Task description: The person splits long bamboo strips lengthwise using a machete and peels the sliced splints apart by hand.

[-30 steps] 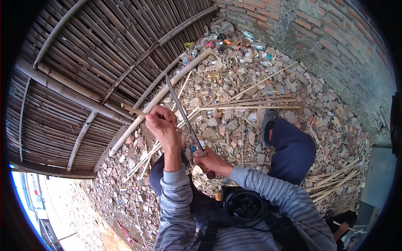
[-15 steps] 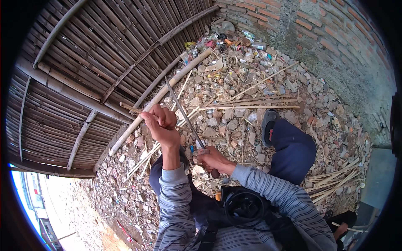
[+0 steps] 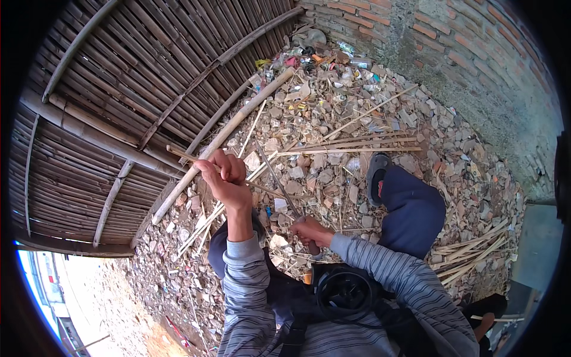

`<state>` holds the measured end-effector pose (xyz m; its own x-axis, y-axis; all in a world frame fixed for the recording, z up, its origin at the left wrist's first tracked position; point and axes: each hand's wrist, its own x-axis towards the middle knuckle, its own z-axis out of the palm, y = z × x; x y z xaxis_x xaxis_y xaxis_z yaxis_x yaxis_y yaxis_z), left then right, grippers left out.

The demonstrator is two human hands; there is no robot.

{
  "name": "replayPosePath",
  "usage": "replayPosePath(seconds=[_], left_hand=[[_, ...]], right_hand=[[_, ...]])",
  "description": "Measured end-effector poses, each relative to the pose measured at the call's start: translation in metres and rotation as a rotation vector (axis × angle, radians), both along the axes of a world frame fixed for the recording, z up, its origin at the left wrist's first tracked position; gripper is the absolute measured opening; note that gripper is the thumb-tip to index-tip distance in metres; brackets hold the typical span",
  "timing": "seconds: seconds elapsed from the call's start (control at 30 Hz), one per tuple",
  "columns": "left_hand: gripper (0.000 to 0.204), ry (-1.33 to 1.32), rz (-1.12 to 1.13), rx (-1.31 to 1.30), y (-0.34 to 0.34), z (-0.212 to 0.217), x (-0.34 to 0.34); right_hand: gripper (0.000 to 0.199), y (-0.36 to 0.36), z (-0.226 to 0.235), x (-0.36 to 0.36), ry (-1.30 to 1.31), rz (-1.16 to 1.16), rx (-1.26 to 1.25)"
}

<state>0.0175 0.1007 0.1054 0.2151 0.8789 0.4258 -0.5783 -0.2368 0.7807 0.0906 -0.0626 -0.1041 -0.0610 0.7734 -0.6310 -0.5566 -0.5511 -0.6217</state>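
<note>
My left hand (image 3: 228,179) is raised left of the middle, fingers curled around a thin bamboo strip (image 3: 179,153). One end of the strip pokes out to the left of the fist; the other part slants down to the right behind the blade. Lower and to the right, my right hand (image 3: 311,231) grips the handle of a long, narrow-bladed knife (image 3: 279,181). Its dark blade points up and left, apart from my left hand. Where the blade crosses the strip, I cannot tell whether they touch.
Rubble and stones (image 3: 333,184) cover the ground. Split bamboo strips (image 3: 357,146) lie ahead, with another bundle (image 3: 473,254) at right. A bamboo pole (image 3: 229,140) runs beside the slatted bamboo wall (image 3: 178,53). A brick wall (image 3: 476,71) rises at right. Another person's hand (image 3: 485,324) shows lower right.
My right hand has shifted slightly right, and the knife's tip has moved down and right. My left hand keeps its hold on the bamboo strip, almost in place.
</note>
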Motion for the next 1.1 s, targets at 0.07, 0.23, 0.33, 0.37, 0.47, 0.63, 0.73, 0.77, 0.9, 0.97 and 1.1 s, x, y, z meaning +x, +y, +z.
replayPosePath(seconds=[0.07,0.23,0.33,0.37,0.47,0.63,0.73,0.77,0.9,0.97,1.1], left_hand=[[0.068,0.013,-0.005,-0.015,-0.001,0.001,0.001],[0.069,0.0,-0.015,0.003,0.001,0.002,0.002],[0.069,-0.035,0.0,-0.01,0.001,0.002,0.0],[0.069,-0.034,0.0,-0.011,0.001,0.002,0.001],[0.069,-0.053,0.002,0.001,0.002,0.002,0.002],[0.069,-0.02,-0.013,-0.013,-0.001,0.0,-0.001],[0.07,-0.046,-0.002,-0.007,0.003,0.003,-0.004],[0.07,-0.01,0.0,-0.009,0.002,0.002,-0.002],[0.07,-0.029,0.019,0.009,0.005,0.0,-0.006],[0.07,-0.026,0.024,0.013,0.002,0.004,0.0],[0.07,-0.016,0.02,0.004,0.004,0.004,0.004]], right_hand=[[0.013,-0.002,-0.012,0.0,-0.113,0.005,-0.049],[0.016,0.016,0.02,0.005,-0.098,0.01,0.039],[0.021,0.023,0.048,0.005,-0.24,0.061,0.093],[0.021,0.024,0.046,0.006,-0.214,0.082,0.124],[0.016,0.012,0.03,0.007,-0.185,0.07,0.156],[0.015,0.002,-0.049,0.007,-0.163,0.038,-0.062],[0.016,0.01,-0.035,0.01,-0.103,0.009,-0.094],[0.016,0.014,-0.029,0.008,-0.092,-0.014,-0.047],[0.017,0.019,-0.003,0.001,-0.173,-0.014,0.08],[0.017,0.018,-0.012,0.005,-0.207,0.039,0.17],[0.018,-0.011,-0.099,0.015,-0.257,0.028,-0.097]])
